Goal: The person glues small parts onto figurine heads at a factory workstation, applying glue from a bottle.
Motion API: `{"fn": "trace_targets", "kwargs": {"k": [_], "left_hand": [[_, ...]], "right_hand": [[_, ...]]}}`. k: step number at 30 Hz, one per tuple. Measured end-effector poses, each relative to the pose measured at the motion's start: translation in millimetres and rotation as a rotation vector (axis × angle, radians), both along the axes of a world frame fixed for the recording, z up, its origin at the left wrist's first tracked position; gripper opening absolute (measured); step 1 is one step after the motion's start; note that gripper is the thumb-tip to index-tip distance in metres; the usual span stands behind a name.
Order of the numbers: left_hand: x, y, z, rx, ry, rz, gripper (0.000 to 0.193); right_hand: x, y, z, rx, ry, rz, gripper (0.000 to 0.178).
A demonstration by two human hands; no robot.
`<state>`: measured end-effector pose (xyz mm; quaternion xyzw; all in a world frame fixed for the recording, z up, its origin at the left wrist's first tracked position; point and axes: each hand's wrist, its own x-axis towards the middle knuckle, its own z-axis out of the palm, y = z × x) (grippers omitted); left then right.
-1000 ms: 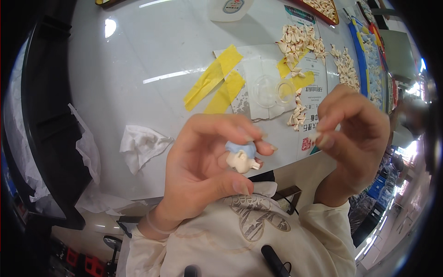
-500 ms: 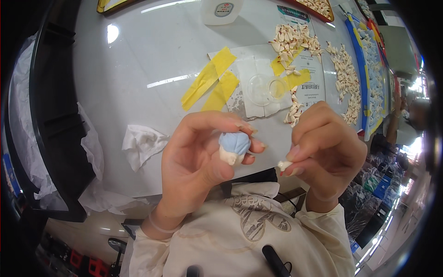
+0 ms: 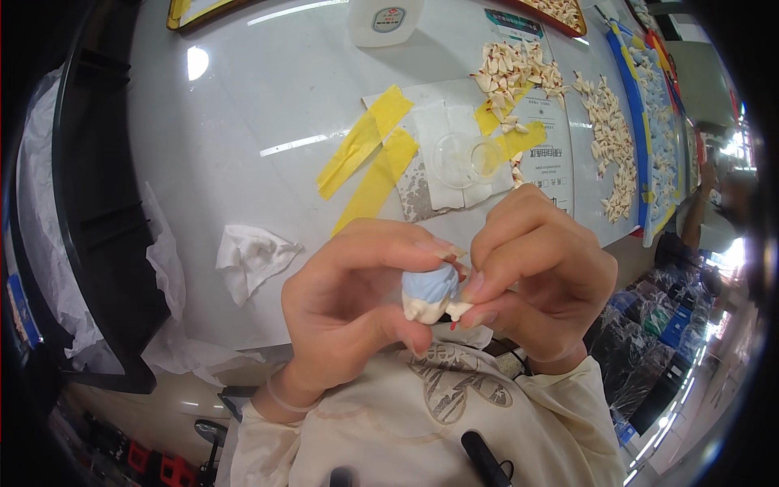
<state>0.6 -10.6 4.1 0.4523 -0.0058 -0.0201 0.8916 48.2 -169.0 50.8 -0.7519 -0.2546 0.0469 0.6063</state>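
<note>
A small rounded figurine part [image 3: 430,286], pale blue on top and cream below, sits between the thumb and fingers of my left hand [image 3: 341,284]. Its far side is partly covered by my fingertips. My right hand [image 3: 545,272] pinches a tiny cream piece [image 3: 458,310] with a red tip between thumb and forefinger. That piece is held right against the figurine part's right side; whether it is attached there I cannot tell. Both hands are above the table's near edge, close to my body.
Two clear round dishes [image 3: 454,160] stand on white paper beside yellow tape strips [image 3: 365,142]. Piles of cream, red-tipped pieces [image 3: 613,150] lie at right, near a blue-edged tray [image 3: 641,122]. A crumpled tissue [image 3: 251,256], a white bottle [image 3: 385,20] and a black rack [image 3: 97,211] surround the work area.
My right hand has moved left, bringing the tiny cream piece up against the figurine part. My left hand has shifted slightly right and toward me with the figurine part.
</note>
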Motion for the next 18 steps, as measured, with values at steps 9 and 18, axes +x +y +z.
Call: {"fn": "trace_targets", "kwargs": {"k": [9,18], "left_hand": [[-4.6,5.6,0.9,0.248,-0.254,0.073,0.033],[-6.5,2.6,2.6,0.497,-0.444,0.107,0.036]], "right_hand": [[-3.3,2.1,2.4,-0.071,-0.151,0.001,0.016],[-16.1,-0.1,1.4,-0.091,-0.069,-0.036,0.018]]}}
